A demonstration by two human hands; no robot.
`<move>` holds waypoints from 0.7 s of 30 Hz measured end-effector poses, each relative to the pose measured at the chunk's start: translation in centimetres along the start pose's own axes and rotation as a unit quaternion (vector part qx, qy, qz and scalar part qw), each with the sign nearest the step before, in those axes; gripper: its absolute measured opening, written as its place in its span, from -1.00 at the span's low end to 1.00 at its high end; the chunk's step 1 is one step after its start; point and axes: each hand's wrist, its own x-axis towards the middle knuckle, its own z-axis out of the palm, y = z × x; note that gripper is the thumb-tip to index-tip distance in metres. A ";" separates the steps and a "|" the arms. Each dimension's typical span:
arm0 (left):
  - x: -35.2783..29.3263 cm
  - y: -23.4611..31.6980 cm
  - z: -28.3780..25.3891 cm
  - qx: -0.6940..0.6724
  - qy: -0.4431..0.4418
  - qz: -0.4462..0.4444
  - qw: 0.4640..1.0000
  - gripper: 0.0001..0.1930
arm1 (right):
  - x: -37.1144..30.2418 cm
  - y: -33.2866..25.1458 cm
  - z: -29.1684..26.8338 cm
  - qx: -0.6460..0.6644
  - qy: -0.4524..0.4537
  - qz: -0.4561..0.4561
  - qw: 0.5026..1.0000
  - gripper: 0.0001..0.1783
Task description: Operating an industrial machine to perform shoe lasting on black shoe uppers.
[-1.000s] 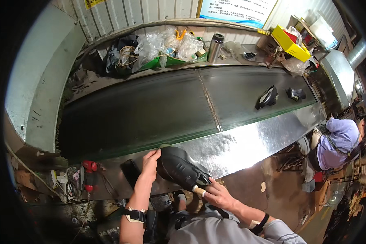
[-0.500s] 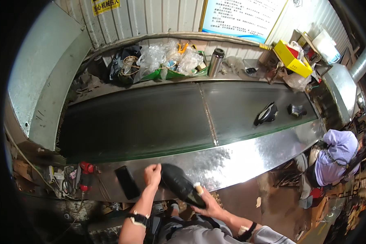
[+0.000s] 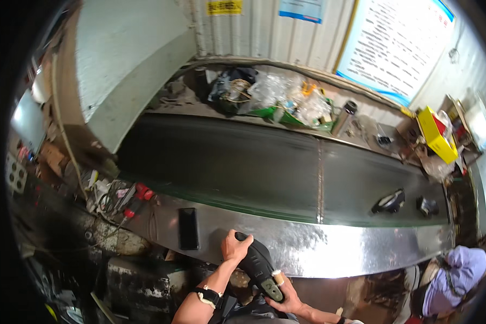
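Observation:
A black shoe (image 3: 256,263) is held at a slant between both my hands, over the near edge of the metal ledge. My left hand (image 3: 235,248) is closed on its upper end. Around the lower end, where a grey-green patch shows, my right hand (image 3: 289,298) is wrapped; one of its fingers wears a tan covering. Left of my left hand, a black phone (image 3: 189,229) lies on the shiny metal ledge (image 3: 340,249). Two more dark shoes, one black with a light part (image 3: 389,201) and a smaller-looking one (image 3: 427,206), rest on the belt's right end.
Beyond the ledge runs a dark conveyor belt (image 3: 227,162) with a seam across it. Plastic bags (image 3: 278,92), a steel flask (image 3: 344,117) and a yellow box (image 3: 436,135) line the back shelf. Red plugs (image 3: 140,191) and cables sit at left. A person in lavender (image 3: 453,283) is at right.
My view has turned left, so the scene sits farther right and lower. The shoe now shows its lower end's grey-green patch, and my left hand reaches over its upper end.

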 end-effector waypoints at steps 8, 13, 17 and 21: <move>-5.8 -1.3 -12.1 -0.168 0.074 0.041 0.982 -0.47 | 11.1 -7.5 0.3 0.431 -0.150 0.401 0.794 -0.07; -12.2 -5.7 -23.4 -0.210 0.221 0.005 0.953 -0.48 | 11.5 -16.0 7.6 0.335 -0.115 0.194 0.915 -0.36; -18.6 -12.7 -32.1 -0.240 0.385 -0.003 0.891 -0.55 | 10.7 -25.2 16.5 0.317 -0.206 0.072 0.923 -0.40; -27.2 -22.7 -41.8 -0.337 0.520 -0.069 0.782 -0.62 | 7.8 -31.4 27.7 0.356 -0.341 0.118 0.862 -0.41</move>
